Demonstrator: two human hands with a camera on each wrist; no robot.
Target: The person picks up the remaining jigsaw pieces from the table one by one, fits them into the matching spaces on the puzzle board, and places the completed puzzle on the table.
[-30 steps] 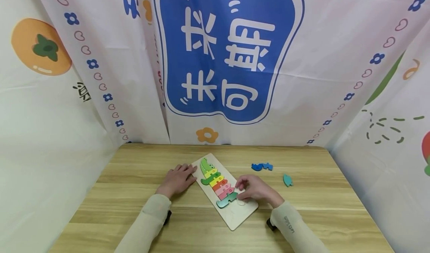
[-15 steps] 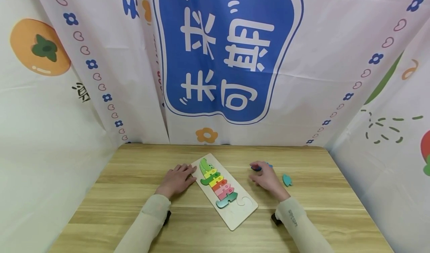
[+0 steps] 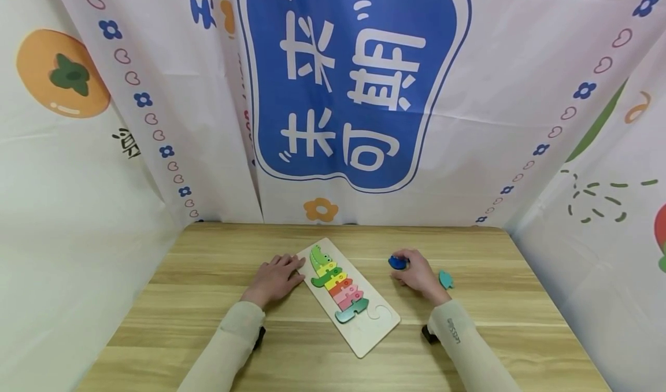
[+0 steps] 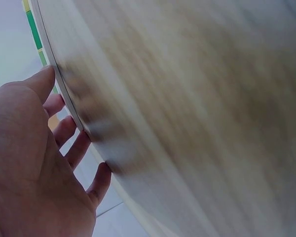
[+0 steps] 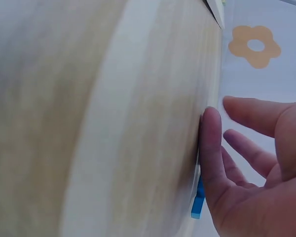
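My left hand lies by the upper left edge of a pale wooden puzzle board, its fingertips on the edge; the left wrist view shows those fingers spread along it. The board carries a crocodile of green, yellow, red, pink and teal pieces, with an outlined bare patch at the lower right. Right of the board, my right hand pinches a dark blue puzzle piece between thumb and fingers. That piece is hidden in the right wrist view, where a lighter blue piece shows behind the hand.
A turquoise puzzle piece lies on the wooden table, just right of my right hand. Behind the table hangs a printed white cloth, and similar cloth closes off both sides.
My right hand has left the board's lower right, moved up and right to the blue pieces, and taken hold of the dark blue one. My left hand has stayed put.
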